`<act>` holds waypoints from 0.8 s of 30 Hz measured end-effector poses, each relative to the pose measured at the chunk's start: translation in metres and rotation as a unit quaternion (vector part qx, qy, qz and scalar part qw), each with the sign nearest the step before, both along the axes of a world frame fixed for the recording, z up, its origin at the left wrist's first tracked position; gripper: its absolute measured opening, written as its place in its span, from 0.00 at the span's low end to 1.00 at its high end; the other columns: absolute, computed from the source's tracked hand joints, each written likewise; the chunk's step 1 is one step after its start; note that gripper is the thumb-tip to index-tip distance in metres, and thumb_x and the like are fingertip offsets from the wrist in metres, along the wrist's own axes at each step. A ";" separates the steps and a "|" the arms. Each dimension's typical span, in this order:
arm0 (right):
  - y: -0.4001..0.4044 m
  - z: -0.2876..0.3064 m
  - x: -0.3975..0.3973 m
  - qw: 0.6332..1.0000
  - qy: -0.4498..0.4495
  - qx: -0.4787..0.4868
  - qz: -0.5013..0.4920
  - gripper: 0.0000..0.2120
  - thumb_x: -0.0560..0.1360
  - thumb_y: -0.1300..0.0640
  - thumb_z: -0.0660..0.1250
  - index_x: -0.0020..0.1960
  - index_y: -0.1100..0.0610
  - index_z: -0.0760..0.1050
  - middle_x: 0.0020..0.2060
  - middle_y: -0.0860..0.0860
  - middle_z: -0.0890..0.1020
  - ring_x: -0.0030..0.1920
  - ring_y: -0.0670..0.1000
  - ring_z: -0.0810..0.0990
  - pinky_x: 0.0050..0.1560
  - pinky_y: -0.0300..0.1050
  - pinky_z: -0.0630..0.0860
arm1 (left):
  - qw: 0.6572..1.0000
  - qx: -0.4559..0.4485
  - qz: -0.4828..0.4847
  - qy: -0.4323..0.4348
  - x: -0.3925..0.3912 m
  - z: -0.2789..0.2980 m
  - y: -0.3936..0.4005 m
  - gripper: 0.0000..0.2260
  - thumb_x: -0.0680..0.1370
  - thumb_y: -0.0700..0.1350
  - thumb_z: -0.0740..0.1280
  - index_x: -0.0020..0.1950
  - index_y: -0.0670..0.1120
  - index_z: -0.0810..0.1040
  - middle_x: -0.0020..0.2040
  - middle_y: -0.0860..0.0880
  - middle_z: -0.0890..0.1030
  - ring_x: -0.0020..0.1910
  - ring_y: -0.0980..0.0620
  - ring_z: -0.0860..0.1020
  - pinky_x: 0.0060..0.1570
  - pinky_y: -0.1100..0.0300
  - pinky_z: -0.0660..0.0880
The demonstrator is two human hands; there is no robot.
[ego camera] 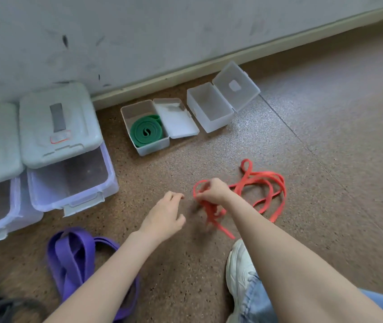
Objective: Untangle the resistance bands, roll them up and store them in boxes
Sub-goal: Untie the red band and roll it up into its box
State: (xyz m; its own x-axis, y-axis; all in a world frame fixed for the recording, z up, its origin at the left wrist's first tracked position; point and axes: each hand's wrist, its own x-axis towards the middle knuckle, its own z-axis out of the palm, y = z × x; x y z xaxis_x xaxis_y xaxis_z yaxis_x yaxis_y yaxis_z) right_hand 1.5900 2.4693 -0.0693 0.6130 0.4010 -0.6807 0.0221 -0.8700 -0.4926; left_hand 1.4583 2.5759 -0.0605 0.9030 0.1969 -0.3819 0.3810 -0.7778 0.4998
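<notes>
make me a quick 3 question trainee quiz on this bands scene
1. True or false: the green band lies rolled inside an open box.
2. Which band does the right hand grip? A purple B red C green
3. Fill in: the left hand holds ____.

Key
1. True.
2. B: its fingers curl round the tangled red band; the purple band lies untouched on the floor.
3. Nothing: it hovers beside the tangle with its fingers loosely curled.
</notes>
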 end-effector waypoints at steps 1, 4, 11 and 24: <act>0.011 0.016 -0.005 0.994 0.085 0.057 -0.038 0.05 0.71 0.62 0.66 0.45 0.62 0.79 0.38 0.58 0.79 0.31 0.51 0.77 0.35 0.43 0.72 | 0.999 -0.046 0.014 0.005 -0.003 0.009 0.003 0.28 0.75 0.45 0.66 0.72 0.45 0.60 0.68 0.44 0.66 0.64 0.44 0.70 0.62 0.60 0.63; 0.029 0.064 -0.013 0.944 0.253 0.181 -0.114 0.04 0.73 0.66 0.64 0.46 0.65 0.76 0.40 0.62 0.78 0.33 0.53 0.75 0.42 0.48 0.75 | 0.967 -0.225 0.107 -0.052 -0.015 0.046 0.011 0.35 0.69 0.45 0.75 0.70 0.52 0.60 0.64 0.49 0.70 0.64 0.51 0.71 0.57 0.68 0.65; 0.025 0.181 -0.058 0.921 0.274 0.277 0.001 0.05 0.76 0.61 0.66 0.47 0.63 0.76 0.38 0.57 0.81 0.37 0.51 0.81 0.42 0.44 0.81 | 0.957 -0.178 0.151 -0.174 -0.081 0.156 0.027 0.20 0.71 0.48 0.73 0.55 0.66 0.68 0.47 0.50 0.78 0.41 0.55 0.79 0.44 0.60 0.79; -0.009 0.313 -0.150 0.944 0.124 0.292 0.093 0.08 0.76 0.66 0.65 0.54 0.67 0.76 0.39 0.58 0.82 0.34 0.47 0.81 0.35 0.35 0.78 | 0.915 -0.184 0.111 -0.341 -0.173 0.296 -0.008 0.11 0.66 0.50 0.74 0.47 0.57 0.79 0.45 0.58 0.83 0.45 0.60 0.81 0.41 0.71 0.76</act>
State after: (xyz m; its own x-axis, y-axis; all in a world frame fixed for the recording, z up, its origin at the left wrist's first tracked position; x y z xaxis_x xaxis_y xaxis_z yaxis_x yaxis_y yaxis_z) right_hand 1.4396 2.4607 0.2438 0.3450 0.8372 -0.4244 -0.0316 -0.4415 -0.8967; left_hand 1.2855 2.5683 0.2356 0.9095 0.3758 0.1780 0.0116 -0.4507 0.8926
